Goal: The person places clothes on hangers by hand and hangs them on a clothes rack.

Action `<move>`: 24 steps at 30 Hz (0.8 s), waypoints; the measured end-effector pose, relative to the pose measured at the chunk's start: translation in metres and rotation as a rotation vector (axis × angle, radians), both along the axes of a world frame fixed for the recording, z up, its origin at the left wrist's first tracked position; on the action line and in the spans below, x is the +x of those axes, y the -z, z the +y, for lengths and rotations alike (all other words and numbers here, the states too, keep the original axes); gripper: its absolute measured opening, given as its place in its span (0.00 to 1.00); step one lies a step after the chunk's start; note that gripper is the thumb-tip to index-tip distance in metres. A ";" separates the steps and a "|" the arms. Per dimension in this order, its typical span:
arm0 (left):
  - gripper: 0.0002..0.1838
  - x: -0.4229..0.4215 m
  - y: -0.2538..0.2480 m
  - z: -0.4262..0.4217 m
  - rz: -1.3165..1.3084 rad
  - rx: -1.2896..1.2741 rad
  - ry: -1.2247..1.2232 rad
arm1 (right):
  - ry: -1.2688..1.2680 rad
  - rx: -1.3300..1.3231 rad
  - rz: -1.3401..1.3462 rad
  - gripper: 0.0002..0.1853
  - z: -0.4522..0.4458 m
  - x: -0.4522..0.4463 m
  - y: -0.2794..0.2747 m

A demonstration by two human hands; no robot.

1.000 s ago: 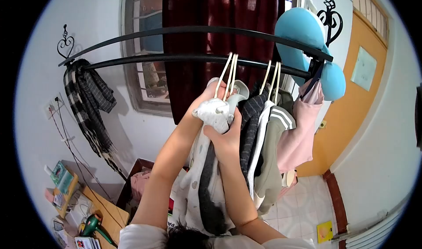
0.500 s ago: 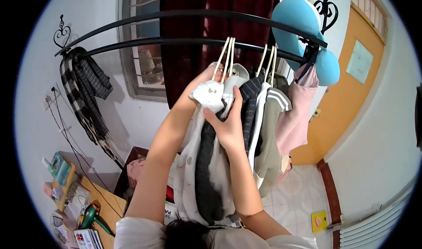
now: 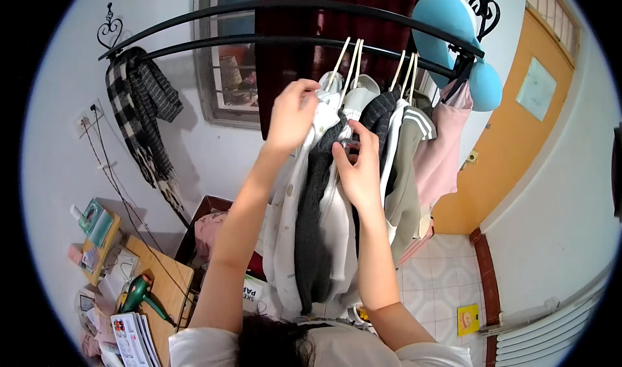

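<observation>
Several garments hang from cream hangers (image 3: pixel 353 65) on a black rail. My left hand (image 3: pixel 291 117) is beside the collar of a white patterned shirt (image 3: pixel 285 218), fingers loosely bent with their tips close to the collar; whether they touch it I cannot tell. Against the front of a light zip jacket (image 3: pixel 337 231) is my right hand (image 3: pixel 363 176), its thumb and index finger curved and apart. Between these two hangs a dark grey garment (image 3: pixel 314 218). A dark striped garment (image 3: pixel 381 111) is just right of my right hand.
Further right hang an olive top (image 3: pixel 408 179) and a pink camisole (image 3: pixel 444 146). A blue neck pillow (image 3: pixel 447 23) is at the rack's right end; a checked scarf (image 3: pixel 136 133) hangs at the left. Lower left, a desk (image 3: pixel 165 263) holds a green hair dryer (image 3: pixel 139 299).
My left hand has come out from behind the white shirt's collar to its left side. My right thumb and index finger have drawn closer together. The whole view has shifted slightly.
</observation>
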State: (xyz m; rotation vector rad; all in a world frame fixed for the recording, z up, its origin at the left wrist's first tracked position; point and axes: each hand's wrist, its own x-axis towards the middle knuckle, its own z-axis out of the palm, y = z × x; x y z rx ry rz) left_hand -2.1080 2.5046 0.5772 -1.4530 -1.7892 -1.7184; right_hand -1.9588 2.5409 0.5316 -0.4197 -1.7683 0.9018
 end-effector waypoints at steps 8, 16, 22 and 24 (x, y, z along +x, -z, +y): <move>0.18 0.081 0.024 -0.043 0.560 -0.007 -0.194 | 0.261 0.373 -0.132 0.21 -0.025 0.042 -0.009; 0.17 0.172 0.018 -0.048 0.626 -0.128 -0.031 | 0.380 0.471 -0.260 0.22 -0.029 0.130 -0.017; 0.18 0.266 0.003 -0.028 0.730 -0.094 0.110 | 0.612 0.521 -0.325 0.22 -0.035 0.235 -0.032; 0.18 0.309 0.002 -0.020 0.738 -0.052 0.174 | 0.698 0.508 -0.348 0.22 -0.037 0.278 -0.034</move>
